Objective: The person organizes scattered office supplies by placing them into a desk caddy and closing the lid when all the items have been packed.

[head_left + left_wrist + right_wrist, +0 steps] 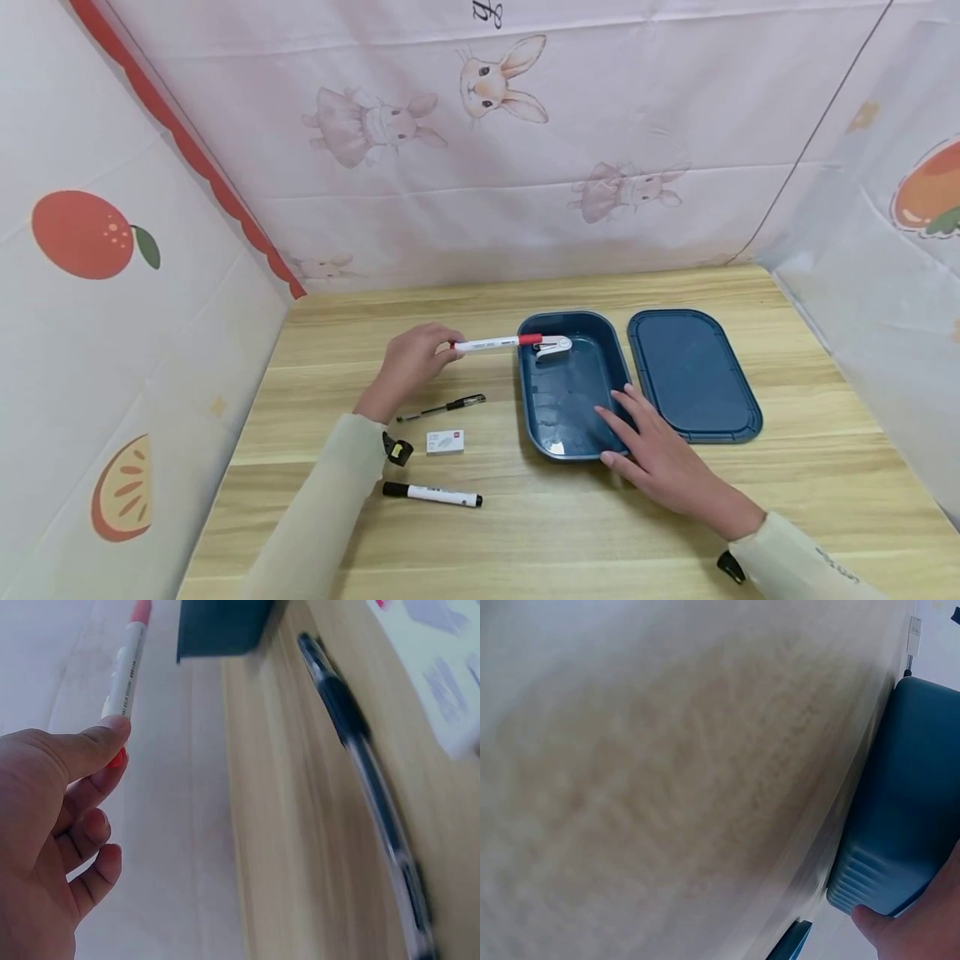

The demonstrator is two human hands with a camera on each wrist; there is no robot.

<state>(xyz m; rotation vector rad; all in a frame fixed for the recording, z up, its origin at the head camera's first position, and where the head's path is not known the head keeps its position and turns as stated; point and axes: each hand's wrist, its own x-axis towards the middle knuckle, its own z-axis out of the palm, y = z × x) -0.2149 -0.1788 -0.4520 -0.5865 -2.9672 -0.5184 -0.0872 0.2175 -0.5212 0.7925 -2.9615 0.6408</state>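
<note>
The left hand (411, 360) pinches the red-capped marker (491, 343) at its left end, the right end above the blue box's (562, 408) far left part; the right hand (666, 465), fingers apart, touches the box's near right rim.

- Head: from above, facing forward and down over the table (562, 533).
- Left wrist: close behind the red-capped marker (126, 679), tilted sideways.
- Right wrist: low, close, sideways beside the blue box (907, 780).
- All three share the box.
</note>
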